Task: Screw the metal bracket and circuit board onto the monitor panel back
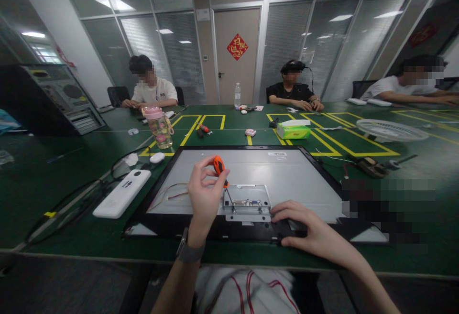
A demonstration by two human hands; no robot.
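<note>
The panel (304, 175) looks like smooth grey metal with a soft shine. The frame (208, 230) around it looks like black plastic. The bracket (247, 218) is thin, bare metal. The screwdriver (218, 165) has a plastic handle and a metal shaft. On the left, the power bank (122, 194) looks like smooth white plastic. The far tissue pack (294, 132) is shiny, thin plastic. The far door (234, 82) looks like dull wood. The near shirt (247, 292) is cloth.

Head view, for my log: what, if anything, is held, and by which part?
Left hand: screwdriver, by its orange handle. Right hand: on the panel, grip unclear.
</note>
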